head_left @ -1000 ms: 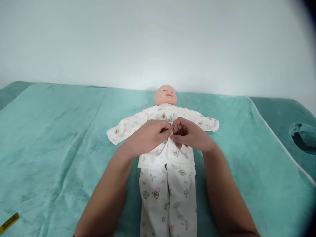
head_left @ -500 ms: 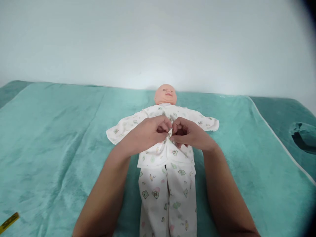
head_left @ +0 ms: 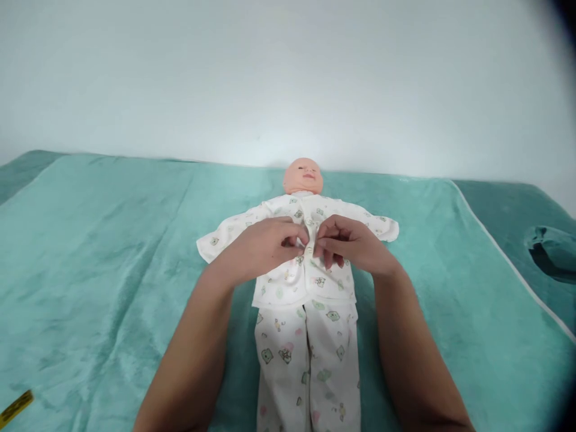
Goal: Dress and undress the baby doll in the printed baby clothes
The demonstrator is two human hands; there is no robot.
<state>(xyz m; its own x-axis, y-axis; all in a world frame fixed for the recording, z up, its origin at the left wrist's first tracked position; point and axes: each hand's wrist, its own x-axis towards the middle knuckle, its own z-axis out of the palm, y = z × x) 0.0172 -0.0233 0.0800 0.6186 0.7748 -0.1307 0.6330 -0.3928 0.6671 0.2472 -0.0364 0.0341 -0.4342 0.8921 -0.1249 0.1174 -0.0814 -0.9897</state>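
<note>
background: one plain pale wall, beyond the fingers. surface: one teal-green plush blanket, white-edged, beneath them.

doll, one: pink smooth-headed baby doll, face up on the blanket, head just beyond the fingers. garments, two: one white cotton long-sleeved jacket with green animal print, directly under the fingers, sleeves outspread; one pair of matching white printed trousers, nearer the wearer than the fingers, its ends out of frame.

hands, two: left hand, thumb and forefinger curled at the jacket's centre front; right hand, thumb and forefinger almost together opposite. whether either pinches cloth cannot be told.

progress, as judged: jacket and trousers in place; front edges meeting; mid-front fastening apparently in hand. fasteners too small to count or confirm closed.

sundries: one yellow strip with black markings, well left of the fingers; one clear rounded object with a black band, well right.
</note>
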